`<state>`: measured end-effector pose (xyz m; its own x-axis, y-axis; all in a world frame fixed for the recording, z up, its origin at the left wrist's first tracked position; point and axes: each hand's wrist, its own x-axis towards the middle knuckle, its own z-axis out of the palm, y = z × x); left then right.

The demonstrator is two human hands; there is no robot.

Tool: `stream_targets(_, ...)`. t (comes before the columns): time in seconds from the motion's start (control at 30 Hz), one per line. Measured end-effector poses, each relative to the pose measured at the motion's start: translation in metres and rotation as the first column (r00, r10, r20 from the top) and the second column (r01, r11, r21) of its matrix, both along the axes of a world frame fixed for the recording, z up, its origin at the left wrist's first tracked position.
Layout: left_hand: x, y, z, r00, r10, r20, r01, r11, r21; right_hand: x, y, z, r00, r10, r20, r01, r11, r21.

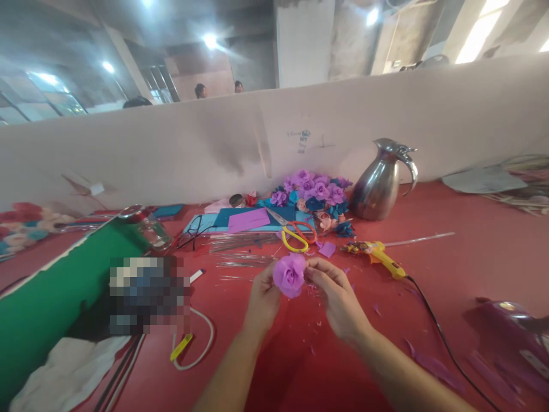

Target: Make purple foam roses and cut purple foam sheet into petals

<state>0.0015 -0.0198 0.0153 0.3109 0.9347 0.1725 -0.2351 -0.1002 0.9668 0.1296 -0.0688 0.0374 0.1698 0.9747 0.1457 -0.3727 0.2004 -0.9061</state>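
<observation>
A purple paper rose [290, 276] is held up between my two hands, over the red table [295, 366]. My left hand [262, 297] is closed at the rose's left side, its fingertips partly hidden behind the petals. With thumb and forefinger pressed together, my right hand [334, 292] pinches the right edge of a petal. Just beyond the hands lie scissors [295, 237] with one yellow and one orange handle. Thin metal wires [242, 260] and small purple scraps [326, 249] are spread near them.
Finished paper flowers [315, 191] are heaped at the back beside a steel jug [377, 180]. A yellow glue gun [381, 257] with a black cord lies to the right. Purple and blue paper sheets [249, 220], glasses [195, 233], a glass jar [148, 226] and a green divider [55, 303] stand leftward.
</observation>
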Motion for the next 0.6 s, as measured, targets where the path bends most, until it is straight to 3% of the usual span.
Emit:
stream_targets(0.2, 0.000, 0.000, -0.001, 1.000, 0.009, 0.012, -0.009, 1.000, 0.005, -0.004, -0.004, 0.005, 0.997, 0.021, -0.077, -0.023, 1.000, -0.019)
stream_targets(0.47, 0.009, 0.001, 0.002, 0.984, 0.079, 0.158, -0.044, 0.975, -0.216, -0.004, -0.003, 0.007, 0.997, -0.066, -0.028, 0.064, 0.996, -0.063)
stream_targets(0.6, 0.010, -0.001, 0.001, 0.993, 0.055, 0.101, -0.028, 0.966, -0.257, -0.008, -0.004, 0.010, 0.999, 0.032, 0.006, -0.030, 0.988, -0.154)
